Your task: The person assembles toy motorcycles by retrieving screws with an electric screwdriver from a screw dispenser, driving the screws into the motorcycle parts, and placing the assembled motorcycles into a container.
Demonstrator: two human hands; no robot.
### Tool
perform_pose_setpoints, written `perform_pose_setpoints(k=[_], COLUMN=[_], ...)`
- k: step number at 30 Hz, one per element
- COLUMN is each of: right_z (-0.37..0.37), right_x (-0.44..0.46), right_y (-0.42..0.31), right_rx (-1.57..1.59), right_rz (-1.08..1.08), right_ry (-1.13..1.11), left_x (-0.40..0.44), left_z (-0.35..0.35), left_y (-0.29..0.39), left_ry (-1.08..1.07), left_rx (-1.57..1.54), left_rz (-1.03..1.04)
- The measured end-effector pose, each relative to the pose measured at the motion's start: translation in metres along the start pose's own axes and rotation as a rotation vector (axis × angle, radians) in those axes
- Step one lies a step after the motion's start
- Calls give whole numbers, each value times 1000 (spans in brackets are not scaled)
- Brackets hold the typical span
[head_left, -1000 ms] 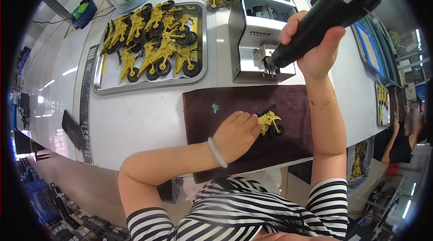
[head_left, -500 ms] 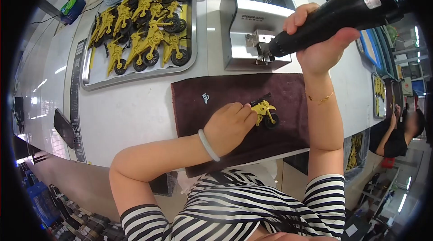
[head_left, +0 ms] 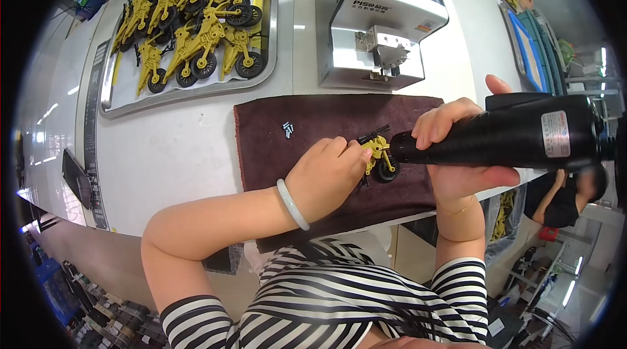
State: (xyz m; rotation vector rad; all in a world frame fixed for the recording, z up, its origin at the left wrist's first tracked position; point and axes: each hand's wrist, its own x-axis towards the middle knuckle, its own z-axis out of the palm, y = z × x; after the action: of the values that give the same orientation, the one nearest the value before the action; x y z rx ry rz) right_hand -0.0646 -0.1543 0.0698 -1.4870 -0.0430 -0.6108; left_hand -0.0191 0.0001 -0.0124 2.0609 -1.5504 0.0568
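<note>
My left hand (head_left: 332, 172) is closed on a small yellow toy motorcycle (head_left: 377, 150) with a black wheel and black handlebar, held on the dark maroon cloth (head_left: 307, 215). Part of the toy is hidden behind my fingers. Wrapped round a black electric screwdriver (head_left: 483, 132) are the fingers of my right hand (head_left: 457, 146). The screwdriver lies nearly level, its nose at the toy's upper part; whether the tip touches cannot be made out. Several small silvery screws (head_left: 287, 129) lie on the cloth to the left.
A metal tray (head_left: 189, 102) at the back left is heaped with yellow toy motorcycles. Behind the cloth stands a grey-white screw feeder machine (head_left: 382, 35). A dark phone-like slab (head_left: 77, 178) is at the left. Other people (head_left: 562, 195) sit at the right.
My right hand has brought the screwdriver down from the screw feeder to the toy motorcycle. My left hand still holds the toy. The view has shifted slightly.
</note>
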Motion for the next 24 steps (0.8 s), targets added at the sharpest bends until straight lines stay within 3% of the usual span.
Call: perform_pose_setpoints(k=[7, 9, 10, 20, 23, 24], right_z=[2, -5, -1, 3, -6, -3], right_x=[-5, -4, -6, -5, 7, 9], right_y=[5, 3, 1, 2, 12, 11], right_rx=[-135, -272, -187, -155, -76, -44], right_rz=[87, 76, 162, 234, 126, 132], right_ry=[-33, -172, -123, -89, -231, -161], left_x=[0, 1, 1, 2, 2, 1], left_z=[3, 2, 1, 0, -3, -3], left_y=[-1, -1, -2, -3, -3, -2], left_ry=[53, 54, 60, 30, 14, 14], left_rx=[-45, -59, -68, -90, -54, -9], left_rz=[-15, -17, -14, -13, 8, 27])
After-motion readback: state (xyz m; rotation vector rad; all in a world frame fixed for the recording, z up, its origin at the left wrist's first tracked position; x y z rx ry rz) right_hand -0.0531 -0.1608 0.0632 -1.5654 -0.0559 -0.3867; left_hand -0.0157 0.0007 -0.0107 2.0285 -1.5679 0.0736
